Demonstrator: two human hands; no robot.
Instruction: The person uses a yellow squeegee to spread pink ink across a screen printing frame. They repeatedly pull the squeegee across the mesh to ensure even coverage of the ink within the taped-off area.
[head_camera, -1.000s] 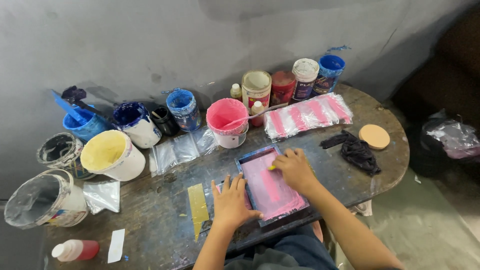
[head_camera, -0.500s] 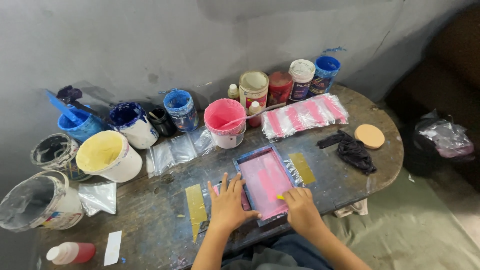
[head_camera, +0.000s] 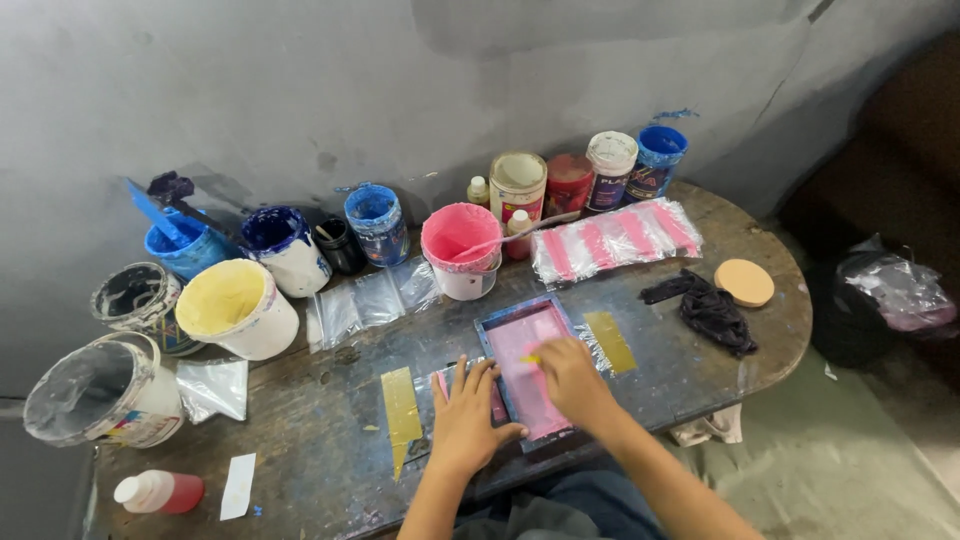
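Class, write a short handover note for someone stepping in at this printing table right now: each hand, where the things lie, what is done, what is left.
Left hand: flat on the table, steadying the small framed screen at its left edge.
Right hand: on the pink-inked mesh, pressing a small yellow tool.
Pink paint bucket stands behind the screen; printed pink-striped bags lie to its right, clear bags to its left.
Done: some bags printed. Left: clear ones.

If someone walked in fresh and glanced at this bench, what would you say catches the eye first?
Probably the small pink-stained screen frame at the near edge of the wooden table, with the left hand pressed flat beside it and the right hand resting on its mesh. Next, the open paint tubs along the wall: a pink bucket in the middle and a yellow one to the left.
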